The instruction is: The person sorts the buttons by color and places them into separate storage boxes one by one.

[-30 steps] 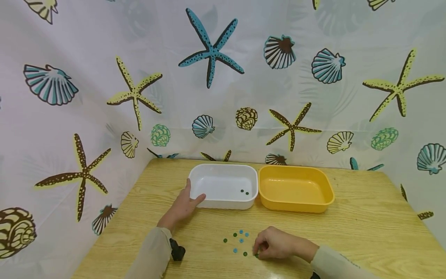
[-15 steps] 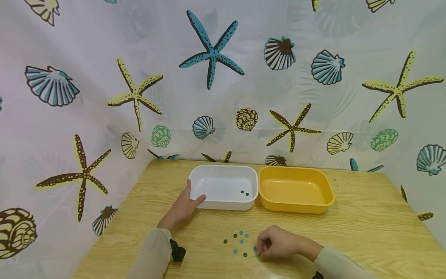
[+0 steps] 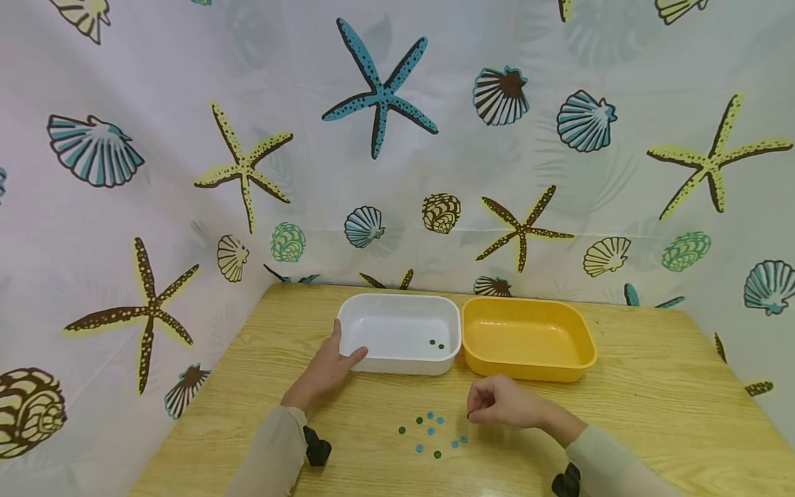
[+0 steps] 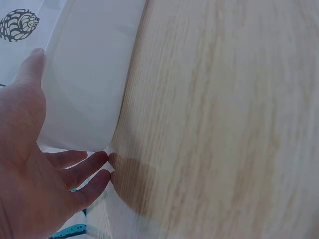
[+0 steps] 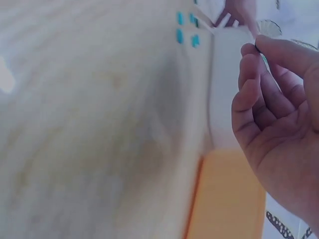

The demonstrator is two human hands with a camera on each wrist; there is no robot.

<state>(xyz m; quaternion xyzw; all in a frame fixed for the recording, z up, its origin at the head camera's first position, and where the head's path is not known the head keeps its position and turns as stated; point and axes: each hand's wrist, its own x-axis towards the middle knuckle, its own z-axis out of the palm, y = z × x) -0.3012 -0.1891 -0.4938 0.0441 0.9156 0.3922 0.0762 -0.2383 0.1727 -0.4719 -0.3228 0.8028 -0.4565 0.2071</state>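
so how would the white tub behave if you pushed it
The white tub would probably slide rather than tip, being low and broad on the tabletop. Pushed rightward, it would likely nudge the yellow tub, which stands close beside it. The two green discs inside might skid, since they look loose.

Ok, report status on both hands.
Left hand holding white rectangular plastic bin. Right hand pinching small dark piece above wood-grain table. No obstruction visible.

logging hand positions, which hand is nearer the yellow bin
Right. The right hand is just in front of the yellow bin; the left hand is farther off, at the left end of the white bin.
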